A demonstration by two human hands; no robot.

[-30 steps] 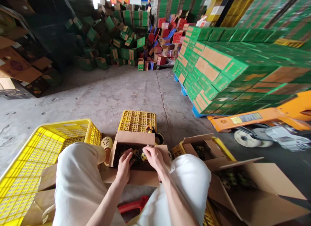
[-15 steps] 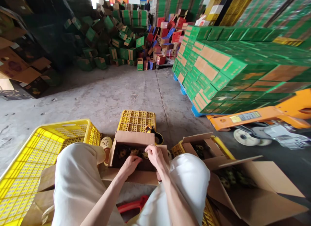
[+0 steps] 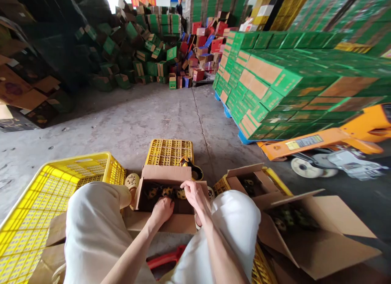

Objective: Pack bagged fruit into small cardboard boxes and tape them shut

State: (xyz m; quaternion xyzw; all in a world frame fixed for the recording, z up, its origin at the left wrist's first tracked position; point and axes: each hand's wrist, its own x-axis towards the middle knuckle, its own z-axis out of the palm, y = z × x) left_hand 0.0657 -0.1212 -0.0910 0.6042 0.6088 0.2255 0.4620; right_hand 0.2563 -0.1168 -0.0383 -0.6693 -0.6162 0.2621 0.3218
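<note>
An open cardboard box stands between my knees, with a row of small dark-and-yellow items along its far inner side. My left hand reaches into it with curled fingers at the near side of the items; whatever its fingertips hold is hidden. Over the box's right end is my right hand, its fingers bent and pressed together near the rightmost item. What it holds, if anything, is too small to make out.
Yellow crates stand at the left and beyond the box. A tape dispenser lies behind it. Open cartons holding dark items are at the right, near an orange pallet jack and stacked green boxes. A person is far back.
My left hand has drawn its fingers in and sits slightly lower in the box. My right hand's fingers are more bent. The whole view has shifted slightly.
</note>
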